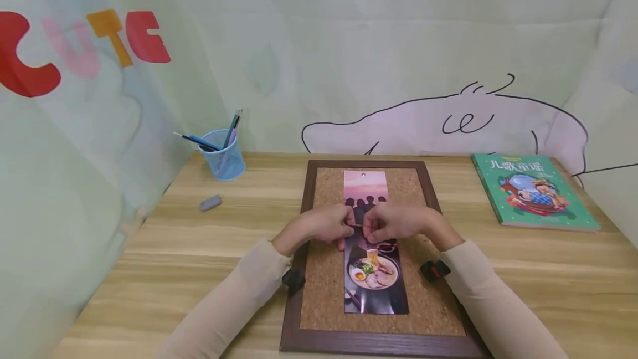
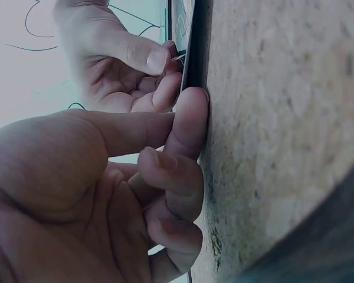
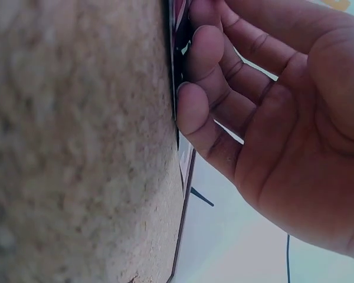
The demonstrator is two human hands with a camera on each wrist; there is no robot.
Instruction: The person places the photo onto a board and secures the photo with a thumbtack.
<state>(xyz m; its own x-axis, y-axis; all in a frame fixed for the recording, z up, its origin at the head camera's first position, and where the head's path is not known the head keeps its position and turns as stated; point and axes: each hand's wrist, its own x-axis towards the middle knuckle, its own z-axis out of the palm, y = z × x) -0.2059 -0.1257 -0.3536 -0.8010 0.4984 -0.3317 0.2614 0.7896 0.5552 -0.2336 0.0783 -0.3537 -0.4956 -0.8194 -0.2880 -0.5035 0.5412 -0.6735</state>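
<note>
A framed cork board [image 1: 324,303] lies on the table. On it are an upper photo [image 1: 365,184] of a pink sky with dark silhouettes, and a lower photo [image 1: 374,298] of a ramen bowl. A round silver thumbtack [image 1: 363,174] sits at the upper photo's top. My left hand [image 1: 326,223] pinches a photo's edge where the two meet; in the left wrist view that edge stands slightly off the cork. Facing it, my right hand [image 1: 399,221] pinches a small metal piece [image 2: 178,57], seemingly a thumbtack, mostly hidden by the fingers. Its other fingers [image 3: 193,109] rest by the photo's edge.
A blue mesh cup [image 1: 229,165] with pencils stands at the back left, with a grey eraser [image 1: 210,203] in front of it. To the board's right lies a green children's book [image 1: 533,193]. A printed cloth hangs behind the wooden table [image 1: 199,270].
</note>
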